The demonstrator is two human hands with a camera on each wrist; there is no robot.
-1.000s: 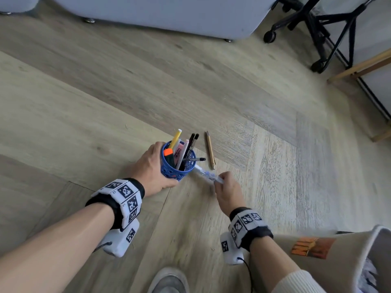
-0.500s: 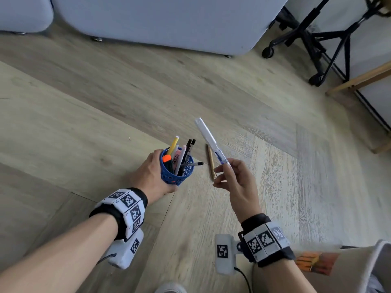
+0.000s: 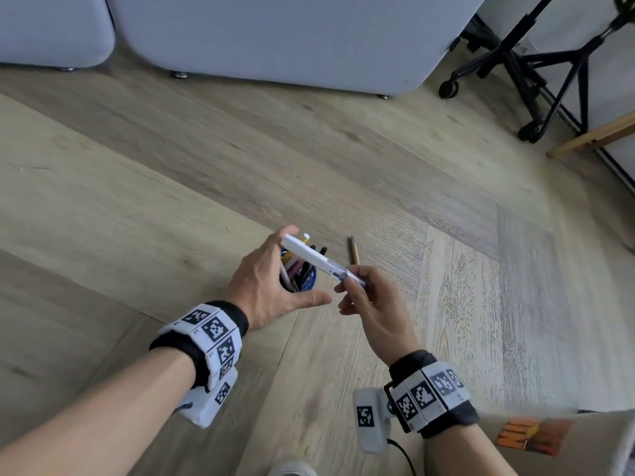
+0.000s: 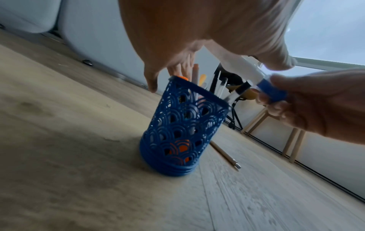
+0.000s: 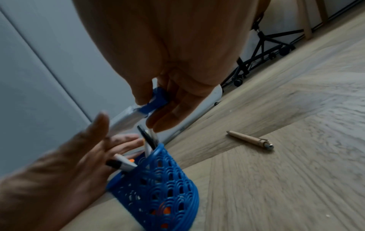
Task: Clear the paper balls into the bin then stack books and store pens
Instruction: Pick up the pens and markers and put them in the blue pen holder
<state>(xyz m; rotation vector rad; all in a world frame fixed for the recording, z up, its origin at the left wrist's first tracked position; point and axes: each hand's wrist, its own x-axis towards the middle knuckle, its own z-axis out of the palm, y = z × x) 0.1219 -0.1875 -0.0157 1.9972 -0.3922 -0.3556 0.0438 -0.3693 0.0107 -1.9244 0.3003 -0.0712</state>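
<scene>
A white pen with a blue grip (image 3: 318,261) slants in the air over the blue lattice pen holder (image 3: 309,284), which stands on the floor with several pens in it. My right hand (image 3: 347,281) pinches the pen's blue end (image 5: 156,101). My left hand (image 3: 299,269) hovers above the holder with fingers spread, one fingertip (image 3: 289,232) at the pen's white end. It does not hold the holder (image 4: 183,128). A brown pen (image 3: 354,250) lies on the floor just right of the holder, also seen as brown pen (image 5: 250,140).
A beige bin (image 3: 584,444) with an orange label stands at the lower right by my right forearm. A grey sofa (image 3: 275,39) runs along the back. Black wheeled stand legs (image 3: 508,60) and a wooden frame (image 3: 598,132) are at the far right. Wood floor lies all around.
My right hand lifted the white pen off the floor and tilted it over the holder. My left hand let go of the holder and rose, opening beside the pen's white end.
</scene>
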